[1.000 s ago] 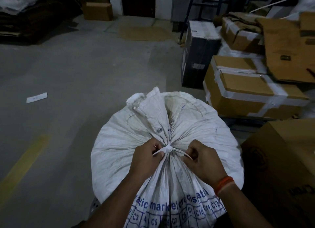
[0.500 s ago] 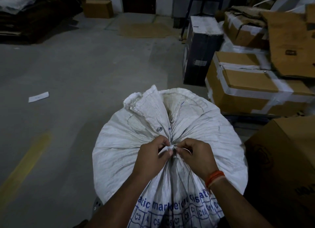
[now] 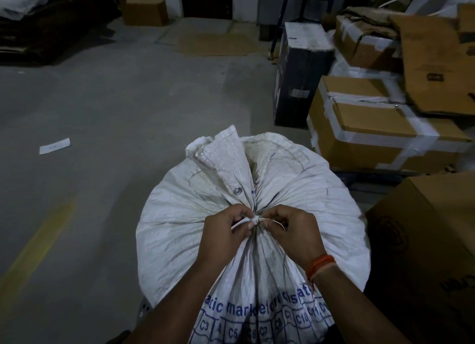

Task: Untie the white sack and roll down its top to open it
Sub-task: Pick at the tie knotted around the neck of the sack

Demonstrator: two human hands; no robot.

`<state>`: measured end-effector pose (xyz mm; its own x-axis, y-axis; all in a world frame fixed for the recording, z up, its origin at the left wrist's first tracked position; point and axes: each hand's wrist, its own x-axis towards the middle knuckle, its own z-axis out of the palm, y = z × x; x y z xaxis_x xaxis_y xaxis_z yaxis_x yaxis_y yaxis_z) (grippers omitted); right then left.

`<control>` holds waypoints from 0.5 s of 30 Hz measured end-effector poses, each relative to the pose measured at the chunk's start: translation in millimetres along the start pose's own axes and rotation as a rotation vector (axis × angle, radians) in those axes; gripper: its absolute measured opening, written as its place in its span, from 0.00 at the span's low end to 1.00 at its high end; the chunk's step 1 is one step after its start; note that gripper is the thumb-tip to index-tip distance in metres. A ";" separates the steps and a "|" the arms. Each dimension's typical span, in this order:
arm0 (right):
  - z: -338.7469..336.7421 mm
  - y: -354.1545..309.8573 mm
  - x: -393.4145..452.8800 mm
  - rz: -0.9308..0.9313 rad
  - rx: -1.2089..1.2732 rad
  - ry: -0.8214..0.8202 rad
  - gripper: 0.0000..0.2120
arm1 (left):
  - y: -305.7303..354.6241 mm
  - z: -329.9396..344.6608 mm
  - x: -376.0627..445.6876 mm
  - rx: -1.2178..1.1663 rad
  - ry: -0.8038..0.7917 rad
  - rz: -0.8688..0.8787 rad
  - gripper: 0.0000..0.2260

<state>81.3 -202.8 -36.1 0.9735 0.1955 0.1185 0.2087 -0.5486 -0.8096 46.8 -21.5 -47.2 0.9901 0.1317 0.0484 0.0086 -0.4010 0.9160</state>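
1. A full white woven sack [image 3: 180, 222] is seen standing on the grey concrete floor [image 3: 108, 107], low and central in the view, with blue printed lettering across its near side.
2. The sack's mouth is gathered into a bunch and cinched by a white tie knot [image 3: 255, 219]; the loose top fabric is fanned away from the person, and two metal eyelets [image 3: 238, 190] are visible on it just beyond the knot.
3. The left hand [image 3: 225, 231] is placed just left of the knot, its fingers curled narrow and pinched on a flat white end of the tie.
4. The right hand [image 3: 293, 231] is placed just right of the knot, its fingertips closed on a thin strand leading from it; an orange thread band [image 3: 322, 264] is worn at that wrist.
5. Taped cardboard boxes [image 3: 380, 135] and a dark carton [image 3: 300, 73] are stacked to the right of the sack.
6. A white paper slip [image 3: 54, 146] is lying on the floor, well apart to the left.
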 end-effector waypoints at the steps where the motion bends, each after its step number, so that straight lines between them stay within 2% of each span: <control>1: 0.1 0.6 0.5 -0.003 0.004 -0.002 0.06 | 1.1 0.2 0.1 -0.007 -0.001 -0.012 0.05; 10: 7.8 3.6 0.9 -0.009 -0.004 0.024 0.05 | 3.9 2.0 -0.1 -0.022 0.012 -0.056 0.07; 15: 12.2 3.7 1.2 -0.032 -0.012 0.054 0.06 | 2.1 3.8 -1.5 -0.053 0.034 -0.066 0.05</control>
<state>82.1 -194.6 -45.9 0.9699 0.1694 0.1752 0.2406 -0.5522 -0.7983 45.9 -26.0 -46.8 0.9822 0.1879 -0.0002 0.0657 -0.3424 0.9373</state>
